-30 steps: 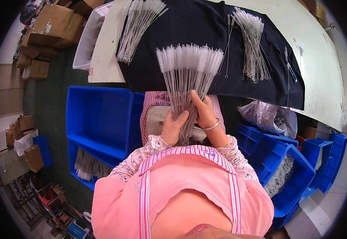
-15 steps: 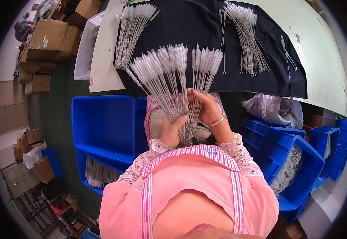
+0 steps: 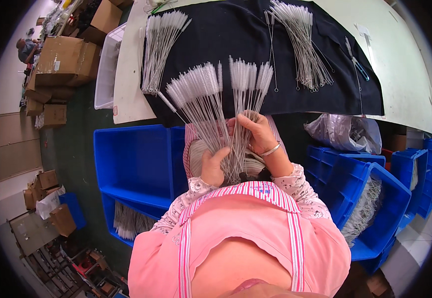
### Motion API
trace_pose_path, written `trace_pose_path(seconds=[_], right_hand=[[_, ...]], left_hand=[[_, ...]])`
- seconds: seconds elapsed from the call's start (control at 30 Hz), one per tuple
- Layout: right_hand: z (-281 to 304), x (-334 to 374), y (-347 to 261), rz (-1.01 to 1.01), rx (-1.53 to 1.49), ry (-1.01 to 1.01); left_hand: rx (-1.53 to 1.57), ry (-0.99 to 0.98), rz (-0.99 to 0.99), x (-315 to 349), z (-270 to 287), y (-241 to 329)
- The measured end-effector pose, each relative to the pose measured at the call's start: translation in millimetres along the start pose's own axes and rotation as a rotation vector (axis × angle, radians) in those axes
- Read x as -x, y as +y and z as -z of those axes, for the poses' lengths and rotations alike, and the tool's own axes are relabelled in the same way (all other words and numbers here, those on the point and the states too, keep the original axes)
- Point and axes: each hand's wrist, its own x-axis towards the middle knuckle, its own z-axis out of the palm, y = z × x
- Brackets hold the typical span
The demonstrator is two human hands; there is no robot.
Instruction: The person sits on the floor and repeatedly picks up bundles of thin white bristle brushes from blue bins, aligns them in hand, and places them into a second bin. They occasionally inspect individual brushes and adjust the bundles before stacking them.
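Observation:
A fan of thin wire brushes with white bristle tips stands over my lap, split in two bunches. My left hand (image 3: 213, 166) is closed round the stems of the larger left bunch of brushes (image 3: 196, 89). My right hand (image 3: 256, 131) grips the smaller right bunch of brushes (image 3: 248, 82), its thumb across the stems. The lower stem ends of both bunches meet near my apron. On the black cloth (image 3: 226, 30) ahead lie a left pile of brushes (image 3: 159, 52) and a right pile of brushes (image 3: 303, 47).
Blue-handled pliers (image 3: 360, 69) lie at the cloth's right. An open blue bin (image 3: 134, 161) stands at my left, above another holding brushes (image 3: 129, 221). To my right are a blue bin of wire pieces (image 3: 367, 213) and a clear plastic bag (image 3: 345, 133). Cardboard boxes (image 3: 64, 59) are stacked far left.
The gap between the two bunches has widened at the bristle tips. My right hand's fingers now wrap further round the right bunch. The view has shifted slightly.

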Motion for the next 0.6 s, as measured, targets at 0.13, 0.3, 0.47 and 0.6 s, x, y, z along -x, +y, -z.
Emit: trace_pose_path(seconds=[0.13,0.3,0.47,0.6], right_hand=[[5,-7,4,0.043,0.065,0.015],[11,-7,6,-0.033,-0.03,-0.002],[11,-2,0,-0.091,-0.134,0.067],[8,4,-3,-0.046,-0.085,0.11]], left_hand=[[-0.017,-0.016,-0.051,2,0,-5],[-0.045,-0.047,-0.116,0,4,-10],[-0.124,-0.018,-0.154,4,-5,-3],[-0.105,-0.016,-0.124,2,-1,-7]])
